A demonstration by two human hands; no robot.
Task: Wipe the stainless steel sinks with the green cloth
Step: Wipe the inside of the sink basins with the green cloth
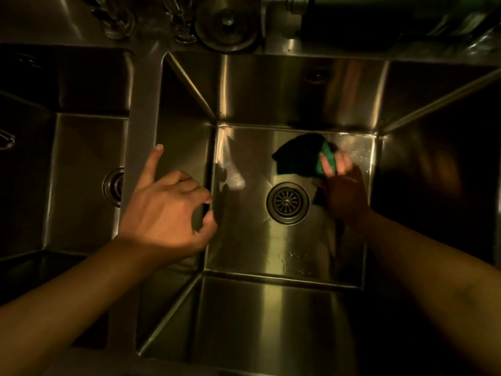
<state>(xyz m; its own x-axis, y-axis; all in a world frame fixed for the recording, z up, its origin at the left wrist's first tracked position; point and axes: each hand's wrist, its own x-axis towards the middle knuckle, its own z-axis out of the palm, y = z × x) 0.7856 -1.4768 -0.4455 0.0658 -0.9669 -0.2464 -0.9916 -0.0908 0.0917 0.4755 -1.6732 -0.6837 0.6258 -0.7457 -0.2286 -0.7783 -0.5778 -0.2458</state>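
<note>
Nearest, the left hand [165, 215] hangs over the rim between the left sink [84, 147] and the right sink [244, 245], holding nothing, forefinger straight out and the other fingers loosely curled. Deeper in, the right hand [343, 191] grips the green cloth [298, 156] on the right sink's floor, just past the drain [287, 203] and near the back wall. Farthest, a round metal piece [226, 23] lies on the back ledge.
</note>
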